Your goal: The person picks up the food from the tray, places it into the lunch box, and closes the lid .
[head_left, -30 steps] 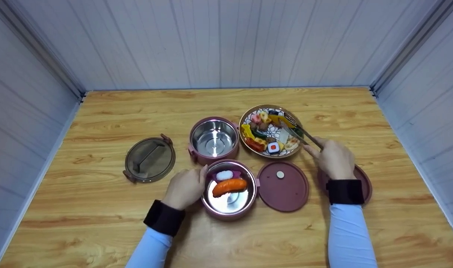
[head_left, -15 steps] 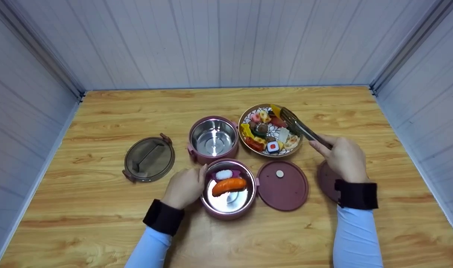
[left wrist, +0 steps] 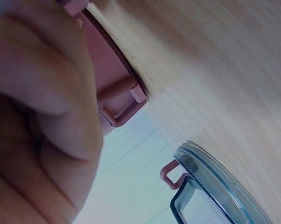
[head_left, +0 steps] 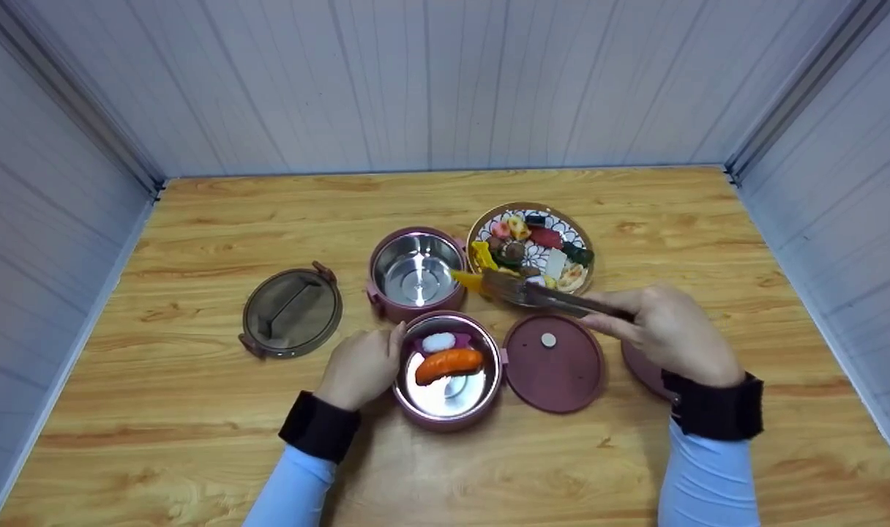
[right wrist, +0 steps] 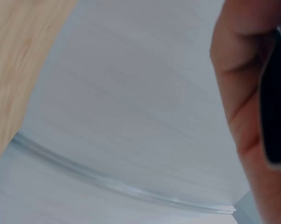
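Observation:
In the head view my right hand [head_left: 683, 333] grips serving tongs [head_left: 555, 298], which pinch a yellow food piece [head_left: 468, 280] above the gap between the plate and the rear container. Fingers curled, my left hand [head_left: 364, 368] holds the left side of the front pink steel-lined lunch container [head_left: 445, 424], its thumb along the rim. An orange sausage-like piece [head_left: 449, 365] and a white-topped piece [head_left: 439, 342] lie inside. Behind it stands a second pink container [head_left: 419, 282], its steel floor showing. A patterned plate [head_left: 534, 256] bears several toy foods, partly hidden by the tongs.
A clear brown lid [head_left: 293, 313] with a handle lies at left. Right of the front container is a dark-red round lid [head_left: 553, 373] with a pale knob; another dark-red lid [head_left: 641, 368] lies partly under my right forearm. Panel walls [head_left: 445, 88] bound the wooden table [head_left: 533, 468].
The tongs have lifted the yellow piece off the plate and swung it left and nearer, to beside the rear container. My right hand has shifted slightly right and nearer. My left hand has stayed put.

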Demonstrator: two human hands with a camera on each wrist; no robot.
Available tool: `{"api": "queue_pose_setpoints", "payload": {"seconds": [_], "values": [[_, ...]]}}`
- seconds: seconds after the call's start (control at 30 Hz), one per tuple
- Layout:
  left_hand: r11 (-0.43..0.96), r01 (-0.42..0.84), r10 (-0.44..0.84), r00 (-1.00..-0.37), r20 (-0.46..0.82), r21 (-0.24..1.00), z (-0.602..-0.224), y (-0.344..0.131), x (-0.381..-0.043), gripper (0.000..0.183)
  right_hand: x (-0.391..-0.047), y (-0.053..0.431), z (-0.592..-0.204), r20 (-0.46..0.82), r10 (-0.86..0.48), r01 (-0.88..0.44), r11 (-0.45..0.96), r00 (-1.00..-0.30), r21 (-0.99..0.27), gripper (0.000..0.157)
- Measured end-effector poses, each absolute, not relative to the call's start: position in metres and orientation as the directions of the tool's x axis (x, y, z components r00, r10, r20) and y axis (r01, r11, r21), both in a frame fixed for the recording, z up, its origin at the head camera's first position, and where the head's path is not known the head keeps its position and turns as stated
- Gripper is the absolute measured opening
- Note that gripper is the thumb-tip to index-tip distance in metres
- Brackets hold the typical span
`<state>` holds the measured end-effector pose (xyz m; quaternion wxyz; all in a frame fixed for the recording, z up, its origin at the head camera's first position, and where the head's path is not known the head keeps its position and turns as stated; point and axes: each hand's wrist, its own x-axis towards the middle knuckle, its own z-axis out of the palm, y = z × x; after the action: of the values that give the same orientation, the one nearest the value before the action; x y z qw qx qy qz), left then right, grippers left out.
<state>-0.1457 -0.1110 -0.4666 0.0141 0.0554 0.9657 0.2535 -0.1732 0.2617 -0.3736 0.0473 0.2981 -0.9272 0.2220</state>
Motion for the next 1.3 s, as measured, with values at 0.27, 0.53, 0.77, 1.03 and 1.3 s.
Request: {"api": "queue_pose_setpoints", "payload": {"seconds": [0.27, 0.53, 0.77, 1.03, 1.3], "values": [[0.838, 0.034, 0.104, -0.99, -0.098, 0.545, -0.463, -0.115, -0.146, 0.054, -0.168, 0.241, -0.376, 0.078, -0.64, -0.601, 0.665, -0.765, -0.443, 0.026], [0.836, 0.037, 0.109, -0.989, -0.1, 0.548, -0.458, -0.116, -0.148, 0.054, -0.159, 0.223, -0.373, 0.054, -0.681, -0.658, 0.68, -0.731, -0.323, 0.026], [0.833, 0.048, 0.111, -0.99, -0.082, 0.551, -0.461, -0.115, -0.147, 0.055, -0.15, 0.213, -0.376, 0.015, -0.69, -0.664, 0.691, -0.724, -0.288, 0.029], [0.837, 0.059, 0.104, -0.993, -0.051, 0.544, -0.465, -0.114, -0.143, 0.054, -0.15, 0.193, -0.373, -0.088, -0.741, -0.722, 0.67, -0.666, -0.172, 0.013], [0.846, 0.096, 0.124, -0.992, -0.019, 0.524, -0.463, -0.114, -0.145, 0.055, -0.156, 0.174, -0.352, -0.201, -0.737, -0.74, 0.669, -0.645, -0.077, 0.037]]}}
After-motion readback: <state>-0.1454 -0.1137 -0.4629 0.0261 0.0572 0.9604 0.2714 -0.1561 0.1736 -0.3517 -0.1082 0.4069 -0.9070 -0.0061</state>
